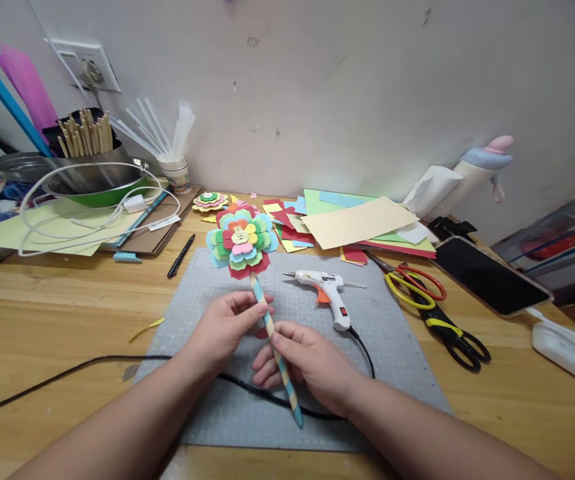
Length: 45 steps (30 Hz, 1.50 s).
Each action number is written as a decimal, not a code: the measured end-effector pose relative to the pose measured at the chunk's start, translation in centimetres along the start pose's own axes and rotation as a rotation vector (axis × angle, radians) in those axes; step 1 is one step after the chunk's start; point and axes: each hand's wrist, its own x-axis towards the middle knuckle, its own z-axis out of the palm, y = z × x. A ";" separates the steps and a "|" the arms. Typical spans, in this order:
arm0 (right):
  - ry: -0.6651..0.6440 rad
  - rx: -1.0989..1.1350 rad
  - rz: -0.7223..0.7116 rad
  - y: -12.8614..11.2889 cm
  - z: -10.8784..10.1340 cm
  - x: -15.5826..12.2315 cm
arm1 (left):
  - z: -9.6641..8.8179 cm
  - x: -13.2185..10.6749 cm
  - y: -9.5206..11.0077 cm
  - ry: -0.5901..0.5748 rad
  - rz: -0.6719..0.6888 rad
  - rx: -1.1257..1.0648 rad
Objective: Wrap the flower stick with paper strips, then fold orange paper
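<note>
A layered paper flower (241, 239) in red, green, blue, yellow and pink has a small face at its centre. It tops a blue-and-cream striped stem (282, 367) that slants down to the right, over the grey cutting mat (207, 420). Round the upper stem, my left hand (232, 320) is closed, its thumb lying on the stripes. Just below, my right hand (300, 357) pinches the stem between thumb and fingers. Beyond my right hand a white glue gun (325, 290) with an orange trigger lies on the mat.
Two pairs of scissors, one red and yellow (417, 287), one black (460, 343), lie to the right near a phone (492, 275). Coloured paper sheets (360, 223) and a second paper flower (210, 201) are behind. A black pen (181, 255) lies left; a black cable (77, 367) crosses the table.
</note>
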 end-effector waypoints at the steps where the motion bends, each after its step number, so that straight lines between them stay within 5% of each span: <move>1: 0.004 -0.005 0.003 0.0 0.0 0.0 | -0.1 0.1 0.1 0.016 0.005 0.009; 11: -0.105 0.035 0.114 -0.7 -0.6 -0.3 | -1.1 0.5 0.4 0.093 0.019 0.122; 21: -0.105 0.032 0.144 -0.6 -0.5 -0.4 | -1.2 0.8 0.0 0.043 0.010 0.122; 45: -0.258 0.232 0.314 -1.3 -1.0 -0.4 | -1.2 0.7 0.7 0.239 0.103 0.102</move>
